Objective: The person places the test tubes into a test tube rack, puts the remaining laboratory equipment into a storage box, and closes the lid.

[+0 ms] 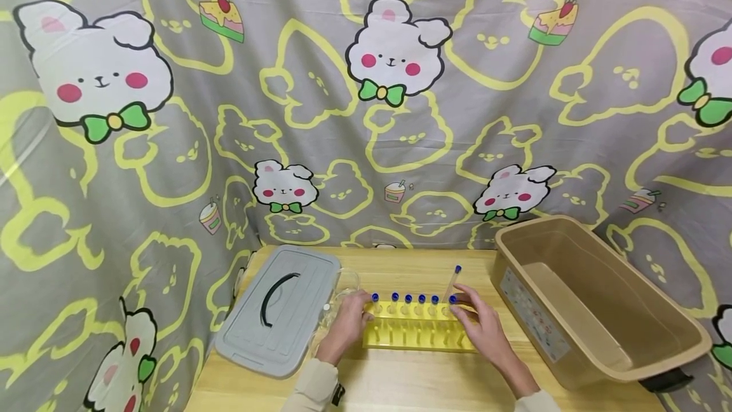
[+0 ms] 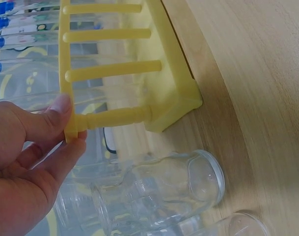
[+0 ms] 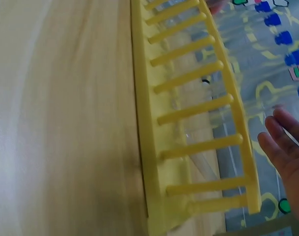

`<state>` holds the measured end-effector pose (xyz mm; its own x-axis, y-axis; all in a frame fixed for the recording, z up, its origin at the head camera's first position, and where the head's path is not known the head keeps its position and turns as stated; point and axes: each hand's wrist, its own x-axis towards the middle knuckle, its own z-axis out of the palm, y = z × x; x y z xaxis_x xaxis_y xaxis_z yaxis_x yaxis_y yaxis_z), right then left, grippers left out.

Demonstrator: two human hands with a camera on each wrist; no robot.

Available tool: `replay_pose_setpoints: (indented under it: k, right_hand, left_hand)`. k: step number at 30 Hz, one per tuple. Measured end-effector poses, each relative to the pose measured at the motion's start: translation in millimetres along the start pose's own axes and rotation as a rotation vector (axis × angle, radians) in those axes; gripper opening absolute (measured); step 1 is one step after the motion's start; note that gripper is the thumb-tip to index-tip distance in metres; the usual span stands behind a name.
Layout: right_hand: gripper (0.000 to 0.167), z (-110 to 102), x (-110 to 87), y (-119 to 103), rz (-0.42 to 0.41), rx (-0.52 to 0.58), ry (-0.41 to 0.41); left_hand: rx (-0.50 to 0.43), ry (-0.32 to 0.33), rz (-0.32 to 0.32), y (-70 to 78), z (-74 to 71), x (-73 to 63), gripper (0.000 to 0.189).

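Observation:
A yellow test tube rack [image 1: 420,334] stands on the table, holding several clear test tubes with blue caps [image 1: 408,298] in a row. My left hand [image 1: 350,320] grips the rack's left end; in the left wrist view its thumb and fingers pinch the top bar [image 2: 67,88]. At the right end, my right hand [image 1: 480,323] has its thumb and forefinger around the blue cap [image 1: 453,299] of the last test tube. In the right wrist view, the other fingers [image 3: 274,135] extend loosely, while that pinch is out of frame. Another blue-capped tube [image 1: 457,269] lies behind the rack.
Clear glass bottles [image 2: 164,189] stand beside the rack's left end. Further left lies a grey lid [image 1: 280,310] with a black handle. A large brown bin [image 1: 537,310] stands at the right. A patterned curtain [image 1: 326,113] hangs behind the table.

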<state>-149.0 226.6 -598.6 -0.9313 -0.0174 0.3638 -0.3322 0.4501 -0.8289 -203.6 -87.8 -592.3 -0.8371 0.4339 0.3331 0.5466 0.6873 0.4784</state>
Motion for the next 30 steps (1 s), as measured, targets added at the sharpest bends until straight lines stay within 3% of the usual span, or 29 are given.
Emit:
replay_pose_setpoints:
  k: [10,14,21,30]
  right_hand:
    - [0.034,-23,22.4,2,-0.025,-0.102,0.060]
    - [0.038,-25,37.3,3,0.030,-0.153,0.065]
    - [0.048,-24,66.1,6,0.169,-0.241,0.046]
    - [0.052,-27,95.3,15,0.222,-0.338,-0.023]
  left_hand:
    - [0.014,0.013,0.005,-0.5,-0.9,0.3,0.024]
    - [0.021,0.005,0.003,-1.0,-0.2,1.0,0.024]
    - [0.009,0.048,0.034,-3.4,2.2,1.0,0.028]
    - [0.013,-0.030,-0.044,-1.9,2.1,1.6,0.024]
